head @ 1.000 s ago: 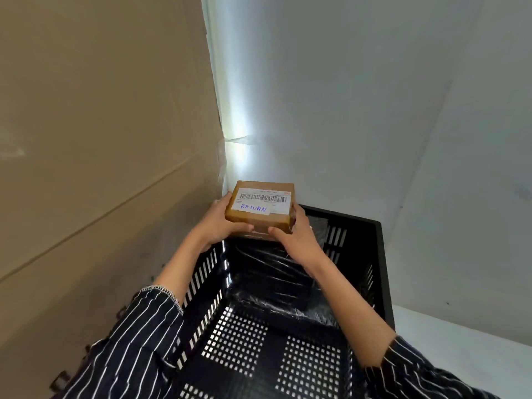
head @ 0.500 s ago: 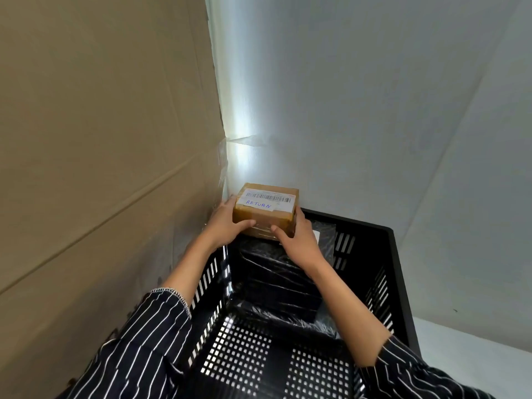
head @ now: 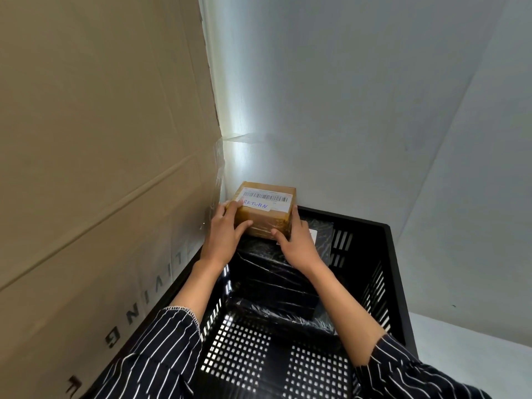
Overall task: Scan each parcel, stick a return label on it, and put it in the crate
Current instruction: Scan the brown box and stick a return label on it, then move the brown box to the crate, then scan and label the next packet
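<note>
A small brown cardboard parcel [head: 266,217] carries a white barcode label and a label with "RETURN" handwritten in blue [head: 256,203]. It sits at the far left corner of the black plastic crate [head: 383,272], on top of black-wrapped parcels [head: 273,277]. My left hand [head: 224,234] grips its left side and my right hand [head: 296,243] grips its right side, thumbs on the near face.
A tall cardboard sheet [head: 100,168] with printed letters stands close along the crate's left. White walls [head: 359,110] close in behind and to the right. The crate's perforated floor [head: 253,349] shows in the near half.
Both hands have carried the parcel lower and further back, down onto the black-wrapped parcels at the crate's far left corner.
</note>
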The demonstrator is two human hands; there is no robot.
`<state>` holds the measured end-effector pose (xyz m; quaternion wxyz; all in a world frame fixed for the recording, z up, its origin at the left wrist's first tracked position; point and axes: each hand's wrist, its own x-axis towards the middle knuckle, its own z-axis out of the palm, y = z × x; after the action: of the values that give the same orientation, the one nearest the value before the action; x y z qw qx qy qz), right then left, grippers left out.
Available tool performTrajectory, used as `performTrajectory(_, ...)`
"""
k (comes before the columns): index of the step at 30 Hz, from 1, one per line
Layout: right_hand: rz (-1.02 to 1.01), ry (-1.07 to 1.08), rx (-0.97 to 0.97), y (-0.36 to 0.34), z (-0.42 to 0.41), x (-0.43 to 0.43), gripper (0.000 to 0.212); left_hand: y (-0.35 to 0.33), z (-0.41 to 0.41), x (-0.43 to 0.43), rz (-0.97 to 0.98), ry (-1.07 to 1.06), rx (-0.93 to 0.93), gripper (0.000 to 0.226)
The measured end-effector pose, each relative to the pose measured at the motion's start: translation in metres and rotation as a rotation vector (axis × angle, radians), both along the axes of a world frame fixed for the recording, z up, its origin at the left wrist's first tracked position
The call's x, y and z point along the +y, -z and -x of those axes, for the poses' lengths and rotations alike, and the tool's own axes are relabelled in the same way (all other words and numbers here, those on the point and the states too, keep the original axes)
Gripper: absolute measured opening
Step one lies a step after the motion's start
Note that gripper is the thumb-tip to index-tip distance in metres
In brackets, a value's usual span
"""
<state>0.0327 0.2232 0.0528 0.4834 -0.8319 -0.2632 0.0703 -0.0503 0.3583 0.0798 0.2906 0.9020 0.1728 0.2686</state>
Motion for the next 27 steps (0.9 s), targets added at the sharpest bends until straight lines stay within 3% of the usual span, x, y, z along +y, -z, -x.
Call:
performTrajectory(9,-0.084,-0.052,-0.032,-0.027,0.013,-0.03,0.062,-0.013,0.012,-0.024,0.001,-0.09,0.015,0.061)
performTrajectory(12,-0.036,0.002,-0.043,-0.035,0.021,-0.058,0.059,-0.025,0.025,-0.047,0.058,-0.085,-0.029,0.051)
performTrajectory(18,-0.127,0.043,-0.085,-0.033,0.062,-0.156,0.019,-0.038,0.061,-0.123,0.154,0.125,-0.017,0.018)
performTrajectory(23,-0.166,0.149,-0.111,0.0,0.1,-0.258,0.01,-0.034,0.094,-0.209,0.318,0.288,0.033,0.008)
performTrajectory(27,-0.115,0.238,0.011,0.045,0.126,-0.34,0.01,-0.018,0.11,-0.28,0.41,0.349,0.111,0.013)
